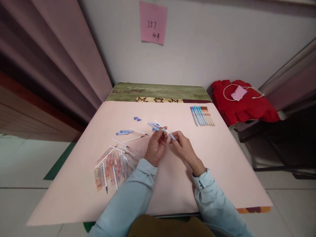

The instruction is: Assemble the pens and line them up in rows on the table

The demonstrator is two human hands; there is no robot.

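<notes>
My left hand (156,144) is closed around a light blue pen barrel (155,126) whose end sticks out past the fingers. My right hand (182,145) pinches a small blue pen part (172,136) just to the right of it, and a thin white refill (161,126) runs between the two hands. Both hands hover over the middle of the pink sheet (222,158) covering the table.
Loose white refills (134,139), blue pen parts (124,132) and two small blue caps (137,118) lie to the left. A heap of clear wrappers (112,166) sits nearer the left edge. A row of finished blue and orange pens (202,115) lies at the back right. A red cloth (243,103) is beyond the table.
</notes>
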